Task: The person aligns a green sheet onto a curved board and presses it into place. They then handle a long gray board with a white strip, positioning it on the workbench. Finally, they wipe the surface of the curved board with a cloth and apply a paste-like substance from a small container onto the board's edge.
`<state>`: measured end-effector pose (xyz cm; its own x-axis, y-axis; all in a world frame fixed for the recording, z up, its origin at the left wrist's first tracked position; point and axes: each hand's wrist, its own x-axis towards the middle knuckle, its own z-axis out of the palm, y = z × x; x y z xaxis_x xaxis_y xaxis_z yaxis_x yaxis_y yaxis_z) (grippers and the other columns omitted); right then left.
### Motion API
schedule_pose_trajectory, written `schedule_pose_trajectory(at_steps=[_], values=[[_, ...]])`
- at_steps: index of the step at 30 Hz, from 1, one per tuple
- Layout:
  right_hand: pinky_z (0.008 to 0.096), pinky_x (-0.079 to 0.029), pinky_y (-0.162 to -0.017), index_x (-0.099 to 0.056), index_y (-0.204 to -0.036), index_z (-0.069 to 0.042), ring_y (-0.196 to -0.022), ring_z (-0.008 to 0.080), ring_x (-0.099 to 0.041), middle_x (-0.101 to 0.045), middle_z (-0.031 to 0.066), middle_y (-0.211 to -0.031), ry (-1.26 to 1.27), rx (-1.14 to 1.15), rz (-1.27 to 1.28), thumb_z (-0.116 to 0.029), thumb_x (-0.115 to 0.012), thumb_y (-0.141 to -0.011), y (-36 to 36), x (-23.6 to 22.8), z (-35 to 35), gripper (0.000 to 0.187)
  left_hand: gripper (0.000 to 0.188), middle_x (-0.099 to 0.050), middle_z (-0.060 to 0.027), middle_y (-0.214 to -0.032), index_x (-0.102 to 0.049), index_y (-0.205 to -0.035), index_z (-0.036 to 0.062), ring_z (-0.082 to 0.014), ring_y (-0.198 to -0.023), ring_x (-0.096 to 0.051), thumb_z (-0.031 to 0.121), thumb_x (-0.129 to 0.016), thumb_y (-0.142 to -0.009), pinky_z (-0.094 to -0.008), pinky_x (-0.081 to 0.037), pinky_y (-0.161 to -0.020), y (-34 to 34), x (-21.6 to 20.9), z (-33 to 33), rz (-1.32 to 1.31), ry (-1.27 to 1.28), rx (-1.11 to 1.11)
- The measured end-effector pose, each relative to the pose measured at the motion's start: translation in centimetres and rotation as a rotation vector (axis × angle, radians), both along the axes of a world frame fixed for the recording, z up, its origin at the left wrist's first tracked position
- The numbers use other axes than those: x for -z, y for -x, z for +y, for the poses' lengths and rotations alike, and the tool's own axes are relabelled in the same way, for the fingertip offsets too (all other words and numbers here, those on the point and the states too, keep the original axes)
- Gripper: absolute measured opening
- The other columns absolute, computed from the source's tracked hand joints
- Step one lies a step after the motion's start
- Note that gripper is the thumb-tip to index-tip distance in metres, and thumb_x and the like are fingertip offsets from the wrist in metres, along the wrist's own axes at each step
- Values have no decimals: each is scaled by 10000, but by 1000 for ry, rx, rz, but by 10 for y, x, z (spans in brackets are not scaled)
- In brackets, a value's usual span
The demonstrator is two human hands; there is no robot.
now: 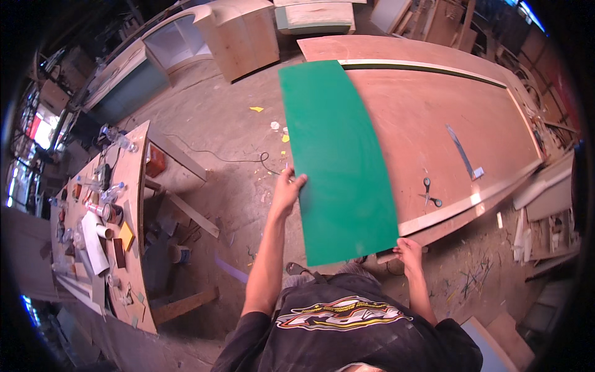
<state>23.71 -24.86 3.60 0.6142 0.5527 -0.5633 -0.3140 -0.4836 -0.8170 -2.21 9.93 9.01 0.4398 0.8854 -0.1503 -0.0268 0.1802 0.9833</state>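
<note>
1. The green sheet (338, 161) is just off the middle of your view, toward 1 o'clock, its right side overlapping the framed plywood panel (427, 105) at 2 o'clock; you cannot tell whether they touch.
2. Your left hand (287, 193) grips the sheet's edge at its 9 o'clock, thumb lying on the green face.
3. Your right hand (409, 252) pinches the corner at the sheet's 5 o'clock, fingers narrow.
4. On the panel, dark-handled scissors (427, 191) lie at 3 o'clock, a thin metal strip (460, 152) beyond them.
5. At 9 o'clock stands your cluttered wooden workbench (136, 180).
</note>
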Motion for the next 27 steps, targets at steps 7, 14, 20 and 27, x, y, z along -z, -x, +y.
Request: schedule_pose_trajectory(at_steps=[7,14,20,27], values=[[274,-517,-724,-580,-1268,-16,-892,141,-648,-683,107,-1090,14,-519,-399,-175,-653,-932,131,-19,53,379,417,-625,-227,-1193,-515,-1289,-57,-296,-1094,-620,109,-580,-912,-382,-496,-923,85,-135,50,329,-484,96],[363,-528,-886,-384,-1456,-73,-1145,234,-583,-504,128,-1397,-487,-591,226,-355,-549,-998,196,-118,175,563,325,-655,-313,-948,-550,-1195,-45,-460,-898,-644,62,-499,-893,-502,-519,-784,211,-230,-22,788,-758,108],[610,-418,-1003,-245,-1518,-142,-1379,361,-342,-284,137,-1549,-880,-857,846,-616,-559,-897,270,-177,288,842,574,-658,-254,-929,-386,-1384,-12,-420,-863,-668,-42,-493,-821,-497,-543,-684,311,-239,-123,1030,-748,94],[694,-324,-1016,-365,-1459,-216,-1315,332,-404,-461,116,-1394,-261,-968,858,-511,-633,-873,384,-161,373,709,637,-492,-256,-1397,-362,-1407,-98,-370,-1136,-624,73,-550,-823,-381,-614,-724,325,-180,-231,1368,-723,-99]])
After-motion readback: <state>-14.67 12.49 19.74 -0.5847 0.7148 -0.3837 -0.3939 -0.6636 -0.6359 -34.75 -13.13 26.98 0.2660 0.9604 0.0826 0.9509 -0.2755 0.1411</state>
